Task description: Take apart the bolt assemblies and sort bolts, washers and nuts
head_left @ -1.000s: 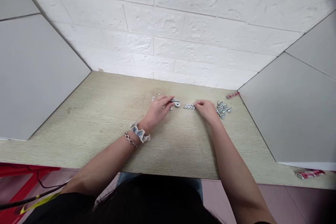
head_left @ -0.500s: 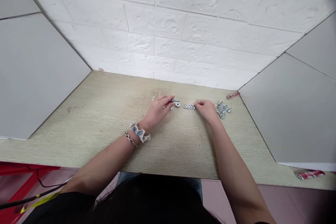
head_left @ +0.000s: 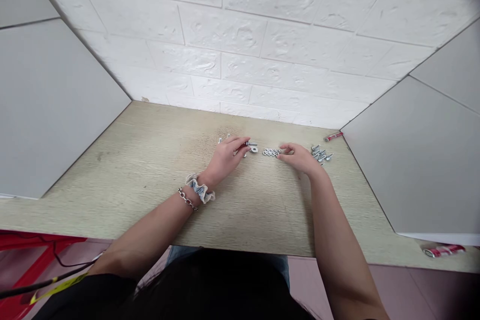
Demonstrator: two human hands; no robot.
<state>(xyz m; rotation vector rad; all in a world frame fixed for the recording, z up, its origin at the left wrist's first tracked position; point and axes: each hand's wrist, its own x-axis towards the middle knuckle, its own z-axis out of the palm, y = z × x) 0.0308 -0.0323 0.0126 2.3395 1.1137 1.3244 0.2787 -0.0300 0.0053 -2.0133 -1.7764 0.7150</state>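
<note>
My left hand (head_left: pixel 227 156) rests on the pale wood-grain desk (head_left: pixel 150 175), its fingertips against a small silver metal bracket with a hole (head_left: pixel 254 148). Whether it grips anything is hidden by the fingers. A few small bolts (head_left: pixel 223 140) lie just beyond those fingers. My right hand (head_left: pixel 298 155) stands open with its fingers apart, holding nothing, just right of a tight row of hex nuts (head_left: pixel 271 152). Its wrist side partly covers a pile of silver bolts (head_left: pixel 321 154).
A white brick-textured wall (head_left: pixel 240 50) closes the desk's far side, with grey panels (head_left: pixel 431 160) flanking it. A small red-and-silver item (head_left: pixel 333 136) lies in the far right corner. Another red item (head_left: pixel 443 250) sits at the near right edge. A red frame (head_left: pixel 33 260) and cable lie lower left.
My right hand has moved right, away from the nuts, and its fingers have spread apart, covering more of the bolt pile. My left hand has barely moved.
</note>
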